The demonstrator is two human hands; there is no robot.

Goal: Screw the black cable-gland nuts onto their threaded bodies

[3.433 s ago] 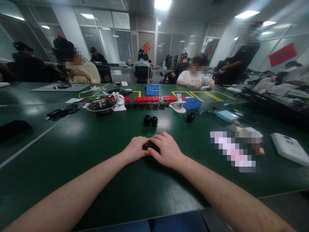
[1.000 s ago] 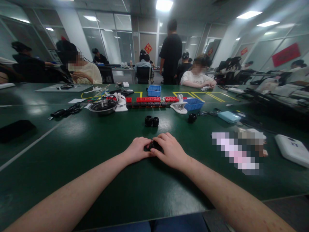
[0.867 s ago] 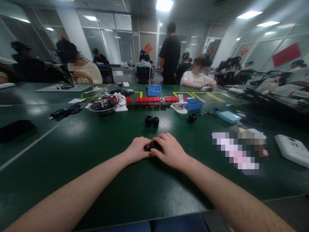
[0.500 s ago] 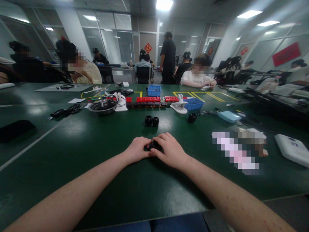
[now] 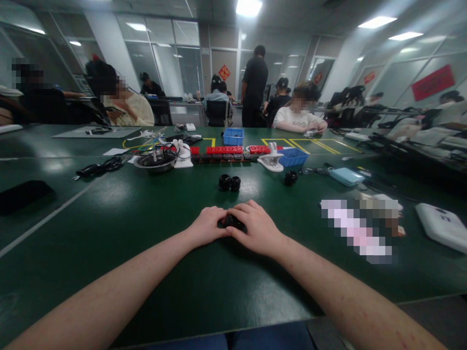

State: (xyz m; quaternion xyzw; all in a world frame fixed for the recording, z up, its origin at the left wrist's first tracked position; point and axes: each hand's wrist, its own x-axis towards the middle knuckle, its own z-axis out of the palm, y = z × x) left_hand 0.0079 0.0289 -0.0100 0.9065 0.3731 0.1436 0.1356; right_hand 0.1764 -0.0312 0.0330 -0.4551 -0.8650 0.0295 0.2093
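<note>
My left hand (image 5: pixel 207 226) and my right hand (image 5: pixel 257 228) meet low over the green table, fingers closed from both sides on a small glossy black round part (image 5: pixel 237 221). A bit of red shows at its left side, between the fingers. Most of the part is hidden by my hands, so its exact kind cannot be made out. Beyond my hands, two similar black round parts (image 5: pixel 229 183) stand side by side, touching or nearly so. Another black round part (image 5: pixel 291 178) stands farther right, near a white clip stand.
Across the middle lie red socket strips (image 5: pixel 224 150), a metal bowl (image 5: pixel 155 160) with cables, a white clip stand (image 5: pixel 271 159) and blue bins (image 5: pixel 293 156). To the right are a light-blue case (image 5: pixel 346 176) and a white box (image 5: pixel 443 226). Several people sit beyond.
My right fingers and thumb have shifted slightly to the left around the black round part. My left hand stays almost still, and the other parts on the table have not moved.
</note>
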